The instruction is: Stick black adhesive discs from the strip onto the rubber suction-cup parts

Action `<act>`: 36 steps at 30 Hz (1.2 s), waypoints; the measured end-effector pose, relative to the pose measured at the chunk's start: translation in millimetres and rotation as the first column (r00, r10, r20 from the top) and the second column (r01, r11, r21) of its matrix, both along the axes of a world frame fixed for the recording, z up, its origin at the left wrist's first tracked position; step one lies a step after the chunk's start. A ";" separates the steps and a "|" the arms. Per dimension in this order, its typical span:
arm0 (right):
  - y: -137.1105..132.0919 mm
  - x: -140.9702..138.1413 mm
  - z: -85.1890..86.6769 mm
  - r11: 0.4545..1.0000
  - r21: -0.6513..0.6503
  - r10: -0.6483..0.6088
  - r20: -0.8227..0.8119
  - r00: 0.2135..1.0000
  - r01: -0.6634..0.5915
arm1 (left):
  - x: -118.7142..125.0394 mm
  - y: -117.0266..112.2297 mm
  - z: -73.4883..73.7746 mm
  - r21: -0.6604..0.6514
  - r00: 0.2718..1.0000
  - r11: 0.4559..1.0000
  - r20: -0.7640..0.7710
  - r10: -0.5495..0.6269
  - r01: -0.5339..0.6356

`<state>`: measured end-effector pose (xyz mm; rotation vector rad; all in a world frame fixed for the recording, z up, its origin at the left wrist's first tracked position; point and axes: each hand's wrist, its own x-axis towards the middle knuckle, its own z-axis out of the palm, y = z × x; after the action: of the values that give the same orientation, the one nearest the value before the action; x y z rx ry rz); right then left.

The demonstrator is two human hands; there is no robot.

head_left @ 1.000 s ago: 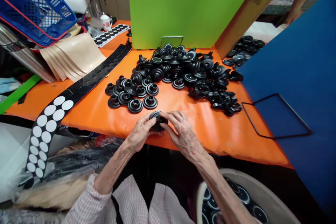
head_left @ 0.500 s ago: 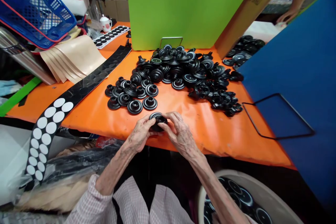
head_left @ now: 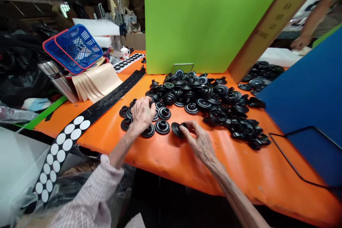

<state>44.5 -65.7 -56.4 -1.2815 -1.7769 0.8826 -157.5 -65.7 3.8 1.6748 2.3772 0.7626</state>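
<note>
Fingertips (head_left: 186,126) of the right hand (head_left: 199,142) on the upper rim of a black rubber flanged cup (head_left: 176,130), the hand half-closed and the cup tilted up on its edge, its lower rim on the orange tabletop (head_left: 240,171). Left hand (head_left: 141,115) at 10 o'clock from the right, palm down with curled fingers, over a small group of matching cups (head_left: 162,114); whether closed on one of them, impossible to tell, the hand hiding what lies beneath. Larger heap of black rubber parts (head_left: 203,99) at 12 o'clock, just beyond the small group, and a further pile (head_left: 256,76) at 2 o'clock beside a tilted blue board (head_left: 304,92) with a black wire frame (head_left: 296,156) lying against it. Green board (head_left: 205,17) upright at the far edge, a small wire stand (head_left: 183,67) at its foot. At 9 o'clock, a black strip with white dots (head_left: 60,153) and a hexagon-patterned black strip (head_left: 114,92) across the tabletop; at 10 o'clock, beige sheets (head_left: 96,82) and a blue plastic basket (head_left: 73,50). Co-worker's hand (head_left: 300,42) at 1 o'clock, beyond the boards.
</note>
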 end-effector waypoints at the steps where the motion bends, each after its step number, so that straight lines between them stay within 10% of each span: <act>1: 4.4 -2.8 -0.3 1.000 0.014 -0.011 -0.006 1.000 0.011 | -8.0 14.3 1.2 -0.034 0.996 0.999 -0.092 0.016 -0.019; 9: -1.4 36.5 -7.1 0.918 0.386 -0.208 0.292 0.933 0.084 | -48.3 86.5 -20.8 -0.264 0.984 0.953 -0.054 -0.169 0.150; 15: 10.2 114.5 -18.5 0.821 0.518 -0.567 0.689 0.450 0.240 | -55.8 80.8 -30.7 -0.122 0.976 0.968 0.055 -0.212 0.218; 22: 21.6 131.5 -30.2 0.834 0.537 -0.529 0.710 0.465 0.128 | -54.6 76.8 -14.5 0.086 0.913 0.991 0.389 -0.127 0.101; 28: 20.1 138.2 -31.3 0.888 0.440 -0.422 0.663 0.618 0.133 | -60.7 51.1 23.6 0.108 0.615 0.994 0.781 -0.105 0.033; 33: -12.9 104.3 -27.4 0.933 0.358 -0.192 0.419 0.887 0.032 | -25.1 -28.2 25.8 -0.017 0.014 0.995 1.000 0.016 0.094; 36: -28.3 83.6 -35.0 0.950 0.310 -0.074 0.373 0.925 -0.049 | 5.2 -72.7 4.0 -0.128 -0.193 0.981 0.969 0.156 0.149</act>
<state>128.1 -94.1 -91.4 -1.3091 -2.1050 0.3283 -152.3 -138.4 7.8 0.3213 1.0434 1.1344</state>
